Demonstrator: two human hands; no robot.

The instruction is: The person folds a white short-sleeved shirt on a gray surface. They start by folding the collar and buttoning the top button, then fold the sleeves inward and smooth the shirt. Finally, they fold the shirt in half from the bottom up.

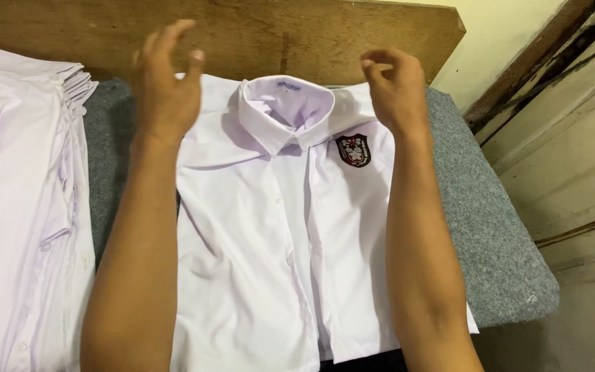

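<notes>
A white collared shirt (270, 227) lies face up on a grey padded board (490, 227), buttoned, with a dark red and black badge (353, 150) on its chest. My left hand (165, 86) hovers above the shirt's left shoulder, fingers spread and holding nothing. Over the right shoulder, next to the badge, my right hand (392, 86) is raised with its fingers loosely curled and empty. Both forearms reach across the shirt's sides and hide its sleeves.
A stack of several folded white shirts (22, 207) lies at the left. A wooden board (256, 34) stands behind the padded surface. At the right are a worn wooden door (573, 151) and a pale wall.
</notes>
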